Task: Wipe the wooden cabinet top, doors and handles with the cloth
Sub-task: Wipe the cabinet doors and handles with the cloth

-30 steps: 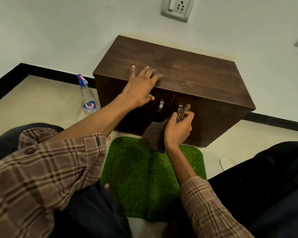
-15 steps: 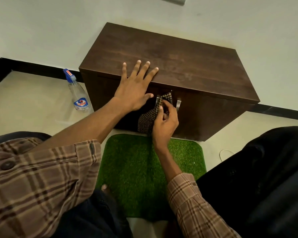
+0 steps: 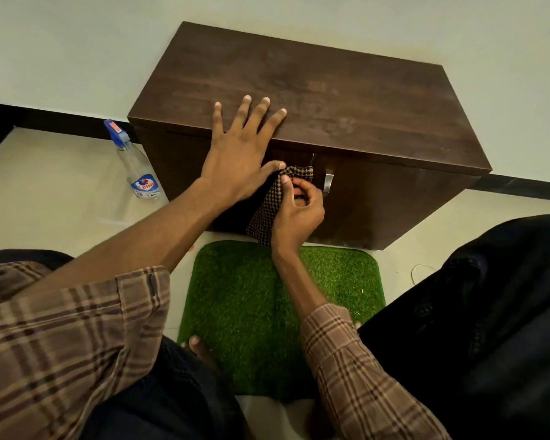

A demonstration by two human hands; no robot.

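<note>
Checked brown-and-cream cloth (image 3: 272, 201) is bunched in the right hand (image 3: 297, 214), fingers curled round it and pinching it against the front of the cabinet, at the spot where the 2 doors meet. The cloth covers what is under it there; the lower part hangs down in front of the door. Left hand (image 3: 238, 150) lies flat with fingers straight and spread on the front edge of the cabinet top (image 3: 331, 90), thumb hooked over the edge and touching the cloth. The 2 hands are just beside each other. 1 metal handle (image 3: 328, 183) shows bare just right of the right hand. Dark wood cabinet (image 3: 394, 204) stands on the floor against a pale wall (image 3: 77, 42). Both forearms come out of rolled plaid sleeves (image 3: 61, 338). Green turf mat (image 3: 251, 312) lies on the floor touching the cabinet base, between the person's dark-trousered legs. Clear spray bottle (image 3: 135, 166) with blue cap stands on the floor just left of the cabinet. Black skirting (image 3: 45, 122) runs along the wall foot.
</note>
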